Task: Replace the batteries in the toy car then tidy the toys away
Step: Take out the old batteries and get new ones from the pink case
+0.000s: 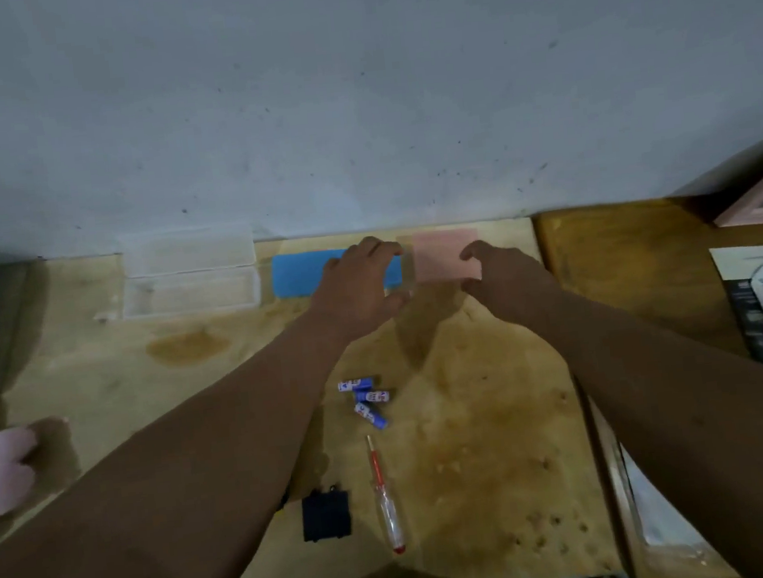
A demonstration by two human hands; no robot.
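Nothing is gripped: the left hand (360, 286) and right hand (504, 272) are spread wide at a pale pink translucent box (446, 254) by the wall. Three blue-and-white cylindrical batteries (366, 399) are clustered mid-table, with a red-and-clear plastic screwdriver (386, 498) and black square battery cover (326, 515) nearer.

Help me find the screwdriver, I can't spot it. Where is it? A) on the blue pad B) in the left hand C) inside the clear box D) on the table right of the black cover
D: the screwdriver lies flat on the table, just right of the black cover, untouched by either hand.
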